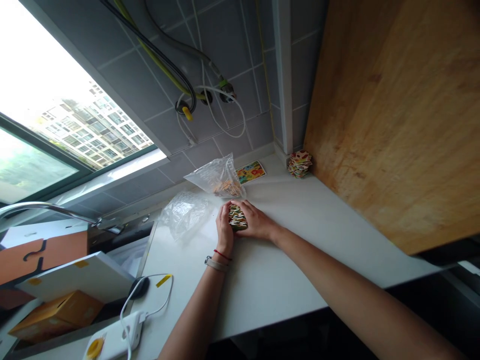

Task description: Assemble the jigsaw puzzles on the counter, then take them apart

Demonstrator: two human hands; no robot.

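On the white counter [296, 205], a stack of thin jigsaw-like pieces [237, 218] stands between my two hands, its layered edges green, white and dark. My left hand [224, 227] presses against its left side with the fingers curved round the far edge. From the right, my right hand [257, 220] wraps the same stack, fingers meeting the left ones at the top. Just beyond them sits a clear plastic bag [221, 175] with small orange-brown pieces inside. Another crumpled clear bag [185, 215] lies to the left of my left hand.
A colourful picture card [251, 172] lies behind the bag. Another stack of patterned pieces [299, 164] stands in the corner beside the wooden panel [393, 115]. At left are a faucet [56, 206], boxes [56, 315] and a white power strip [116, 336] with a cable.
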